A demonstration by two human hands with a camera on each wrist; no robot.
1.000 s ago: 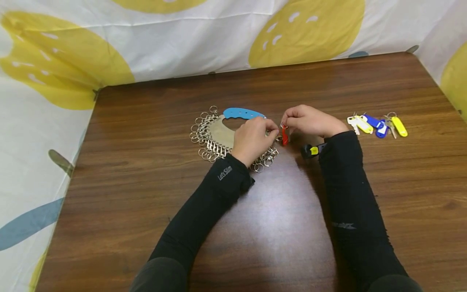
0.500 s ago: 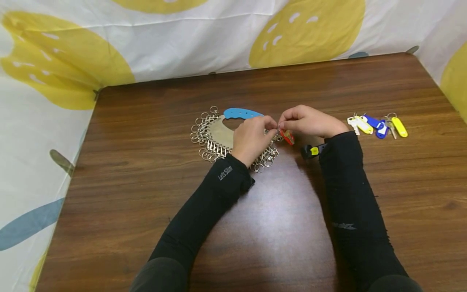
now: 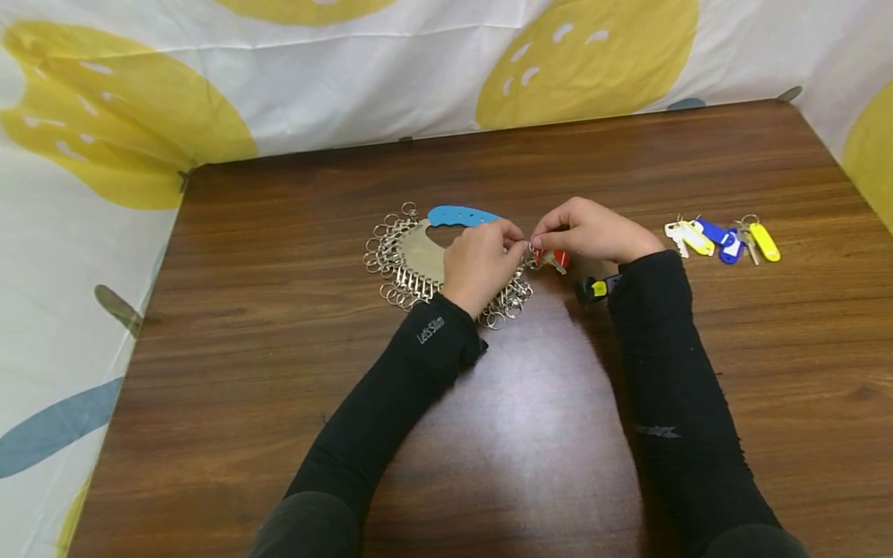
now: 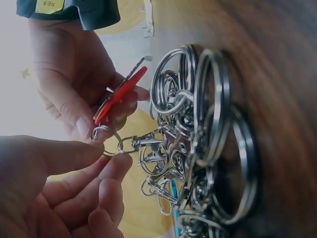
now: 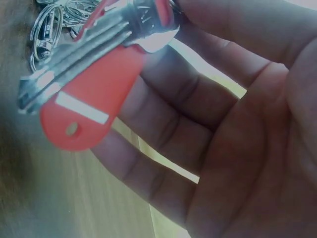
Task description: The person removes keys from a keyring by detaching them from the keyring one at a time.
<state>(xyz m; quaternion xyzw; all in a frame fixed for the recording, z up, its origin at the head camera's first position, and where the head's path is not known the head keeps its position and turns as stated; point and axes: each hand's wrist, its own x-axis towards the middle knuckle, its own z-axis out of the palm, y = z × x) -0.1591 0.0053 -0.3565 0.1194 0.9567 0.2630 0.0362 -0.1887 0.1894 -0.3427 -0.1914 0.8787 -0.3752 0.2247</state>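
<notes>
My left hand (image 3: 481, 265) pinches a metal split ring (image 4: 110, 152) between thumb and index finger. That ring hangs from a swivel clasp (image 4: 143, 141) on a curved metal plate (image 3: 422, 254) with a blue grip (image 3: 456, 216). From the right, my right hand (image 3: 589, 231) pinches the small ring (image 4: 106, 129) of a red key tag (image 5: 106, 94). A silver key (image 5: 81, 57) lies against the tag's face. Both hands' fingertips almost meet, and the two rings overlap in the left wrist view. Part of the plate is hidden behind my left hand.
Many split rings (image 3: 395, 294) on clasps fringe the plate. To the right on the wooden table (image 3: 279, 403) lie keys with yellow tags (image 3: 763, 242) and blue tags (image 3: 713, 232). A patterned cloth (image 3: 391, 85) hangs behind the table's back edge.
The red tag and key have swung from hanging down to pointing rightward. My right fingertips have moved slightly left, closer to my left fingertips, which have shifted very little.
</notes>
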